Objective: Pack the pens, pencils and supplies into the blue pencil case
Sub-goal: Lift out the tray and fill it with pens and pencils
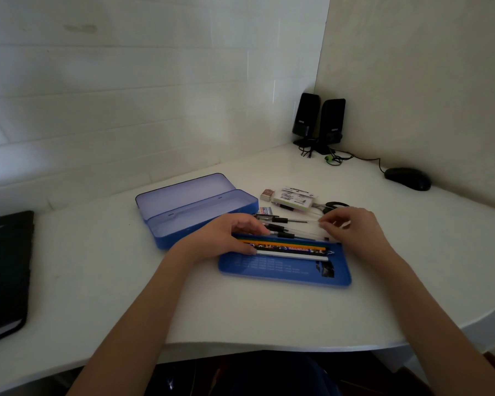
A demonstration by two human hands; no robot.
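White corner surface (pixel 240 310) with a curved front edge, pale walls on both sides, pretty dim light. Back in the corner there's a pair of black speakers (pixel 319 121) with cables, and a black mouse (pixel 407 178) off to their right. A dark folder (pixel 5 270) sits at the far left edge.

Both arms reach in from the bottom. The left hand (pixel 229 238) lies with its palm down, fingers and thumb curled round the left ends of a bundle of pencils (pixel 289 248), so that grip is holding them. The right hand (pixel 355 227) is at the other end, fingertips pinching a clear pen (pixel 295 222) near its right tip, a narrow pinch.

The pencils lie across a flat blue tray (pixel 286 271) right in front of the hands. The blue case (pixel 195 207) is open, lid tipped back, just behind and left of the left hand. Behind the pens are an eraser (pixel 267 194), a small printed packet (pixel 296 198) and black scissors (pixel 333 207), near each other
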